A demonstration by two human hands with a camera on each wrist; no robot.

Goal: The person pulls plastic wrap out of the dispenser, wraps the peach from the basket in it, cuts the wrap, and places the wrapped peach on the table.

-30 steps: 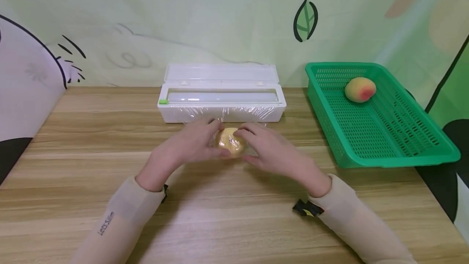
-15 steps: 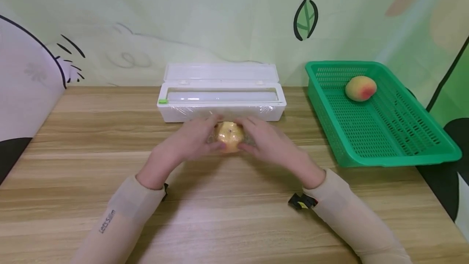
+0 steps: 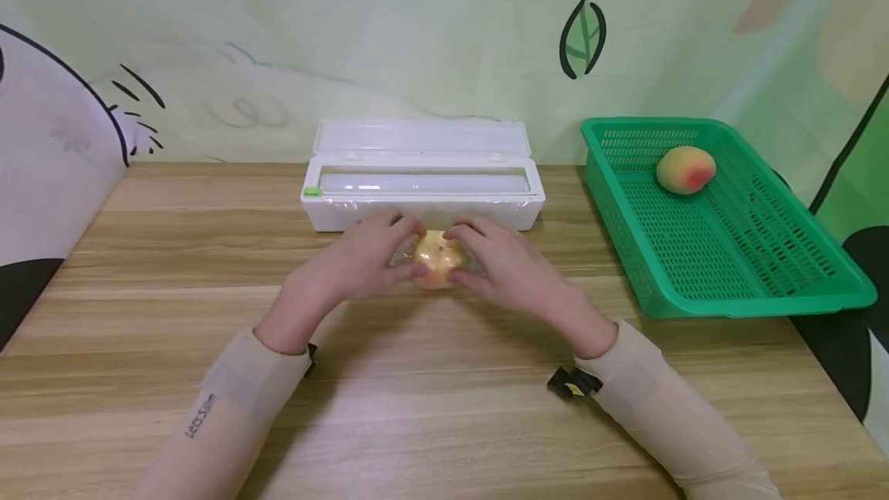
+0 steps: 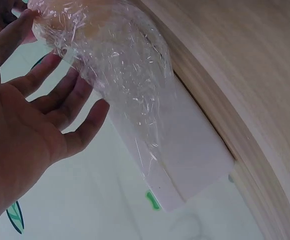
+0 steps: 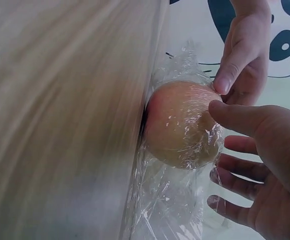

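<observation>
A yellow and red peach (image 3: 439, 259), covered in clear cling film (image 5: 177, 200), rests on the table between the two hands. Its stem dimple shows in the head view. From the left, my left hand (image 3: 361, 257) holds it, thumb at the near side and fingers at the far side. My right hand (image 3: 507, 265) holds it the same way from the right; its thumb touches the top in the right wrist view. Loose, crinkled film spreads out beside the peach in the left wrist view. Behind them stands a white cling film dispenser (image 3: 424, 214), its lid raised.
A green slide cutter (image 3: 312, 191) sits at the dispenser's left end. To the right stands a green basket (image 3: 625, 253) with another peach (image 3: 685, 170) inside. A printed cloth (image 3: 417, 37) hangs behind the wooden table (image 3: 430, 407).
The peach has turned so its dimple shows, and it has shifted slightly away from the body. Both hands moved in closer around it; the film stretched up to the dispenser's front shows less.
</observation>
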